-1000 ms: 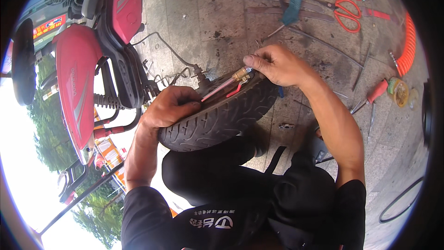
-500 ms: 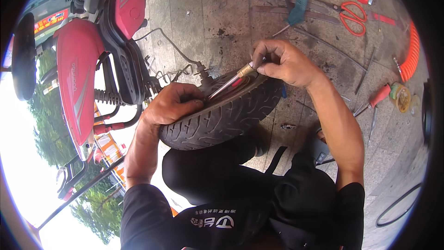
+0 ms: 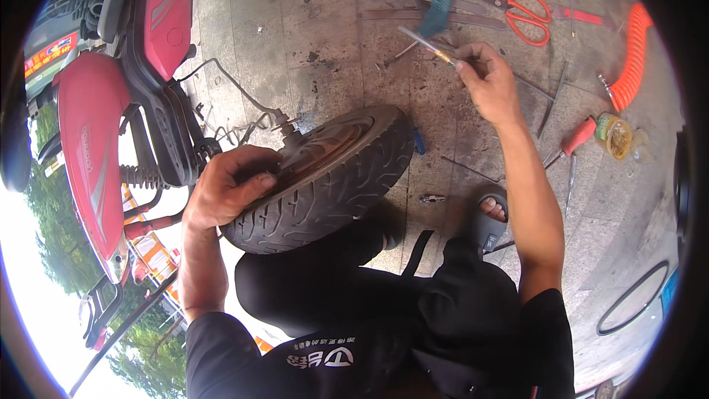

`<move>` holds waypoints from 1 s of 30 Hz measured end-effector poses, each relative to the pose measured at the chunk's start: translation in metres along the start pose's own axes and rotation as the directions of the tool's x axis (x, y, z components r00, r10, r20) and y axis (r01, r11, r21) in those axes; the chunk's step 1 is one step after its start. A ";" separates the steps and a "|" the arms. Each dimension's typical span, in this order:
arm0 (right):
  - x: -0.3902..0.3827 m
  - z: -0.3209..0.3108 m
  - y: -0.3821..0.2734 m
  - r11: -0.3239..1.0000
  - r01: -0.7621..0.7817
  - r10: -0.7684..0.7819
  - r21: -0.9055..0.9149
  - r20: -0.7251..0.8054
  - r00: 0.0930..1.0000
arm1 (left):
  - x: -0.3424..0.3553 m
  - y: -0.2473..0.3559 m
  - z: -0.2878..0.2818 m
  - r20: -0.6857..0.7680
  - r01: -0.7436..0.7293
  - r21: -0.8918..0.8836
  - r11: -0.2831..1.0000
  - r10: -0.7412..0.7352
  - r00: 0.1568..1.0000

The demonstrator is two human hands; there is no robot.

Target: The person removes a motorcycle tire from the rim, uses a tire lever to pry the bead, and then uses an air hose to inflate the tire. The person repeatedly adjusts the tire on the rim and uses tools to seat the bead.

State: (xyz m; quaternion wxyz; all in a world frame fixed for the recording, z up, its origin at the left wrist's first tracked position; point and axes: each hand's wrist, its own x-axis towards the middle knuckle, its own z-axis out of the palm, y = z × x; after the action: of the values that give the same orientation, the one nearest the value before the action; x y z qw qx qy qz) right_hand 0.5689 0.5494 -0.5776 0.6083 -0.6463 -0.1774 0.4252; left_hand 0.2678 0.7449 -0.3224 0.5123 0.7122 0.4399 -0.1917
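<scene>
A slim silver rod with a brass-coloured end (image 3: 425, 41) is pinched in my right hand (image 3: 489, 87), held up over the pavement right of the wheel. Its kind is unclear and motion smears it slightly. My left hand (image 3: 230, 186) is curled over the left edge of a black treaded tyre (image 3: 325, 196), thumb along the sidewall. The tyre sits on a scooter wheel that lies tilted before my knees. Dark metal of the hub (image 3: 332, 146) shows inside it, partly behind the tyre's edge.
The red scooter (image 3: 88, 140) stands at the left, a cable running to the wheel. Orange-handled scissors (image 3: 528, 18), a teal-handled tool (image 3: 439, 7), an orange coiled hose (image 3: 634, 55), a red-handled screwdriver (image 3: 576, 137) and a small jar (image 3: 613, 135) lie on the pavement.
My right hand has lifted the rod away from the wheel, up and to the right. My left hand stays at the tyre's edge. The whole view has shifted a little.
</scene>
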 end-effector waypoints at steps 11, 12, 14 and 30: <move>0.007 -0.139 0.073 0.872 0.013 -0.198 -0.490 -0.327 0.924 | -0.073 -0.016 0.023 -0.118 -0.209 0.575 0.791 0.333 0.935; 0.010 -0.140 0.067 0.657 0.081 -0.398 -0.749 -0.254 0.882 | -0.073 -0.020 0.025 -0.141 -0.226 0.582 0.781 0.370 0.918; 0.009 -0.130 0.055 0.799 0.027 -0.280 -0.601 -0.332 0.901 | -0.073 -0.026 0.026 -0.206 -0.257 0.578 0.774 0.444 0.872; 0.036 0.017 -0.003 0.884 0.347 -0.276 -0.314 0.251 0.928 | 0.010 0.002 -0.026 -0.452 -0.148 0.519 0.842 0.417 0.789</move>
State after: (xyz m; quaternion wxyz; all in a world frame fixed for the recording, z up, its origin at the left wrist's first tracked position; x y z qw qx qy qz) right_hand 0.5774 0.5872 -0.5853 0.5223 -0.6618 -0.4125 0.3451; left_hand 0.2706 0.7719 -0.3180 0.2056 0.8954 0.3949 0.0038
